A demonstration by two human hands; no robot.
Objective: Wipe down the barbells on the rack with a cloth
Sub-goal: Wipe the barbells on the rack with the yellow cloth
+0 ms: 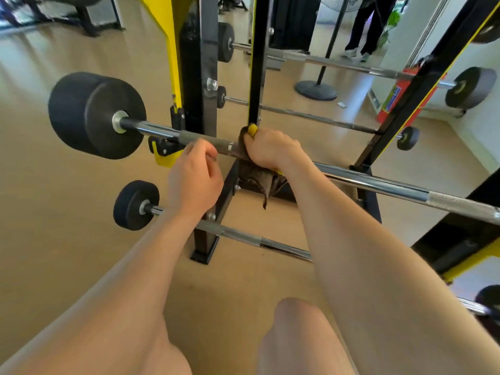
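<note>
head view, looking down along two bare forearms toward a black and yellow rack [200, 77]. the right hand [270, 150] forms the working grip: its fingers are curled tight around a dark brown cloth [259, 180], pinching it against the shaft of the upper barbell [378, 185]. the cloth is wrapped over the bar beneath this grip and its loose end hangs down below it. a small yellow piece [253, 129] shows just above the grip, at the thumb side; what it belongs to cannot be told. just beside the grip, toward the plate end of the bar, the left hand [194, 174] is loosely curled with its fingertips at the grey knurled section of the same shaft; whether it presses the bar or only touches it cannot be told. farther out on that side sits the large black weight [92, 115], past the rack hook carrying the bar. away from the grip on the other side the shaft runs bare and chromed. below the grip lies a lower barbell [243, 236] with a small black plate [135, 204]; beyond it, further bars rest on the rack above a tan floor [67, 239].
</note>
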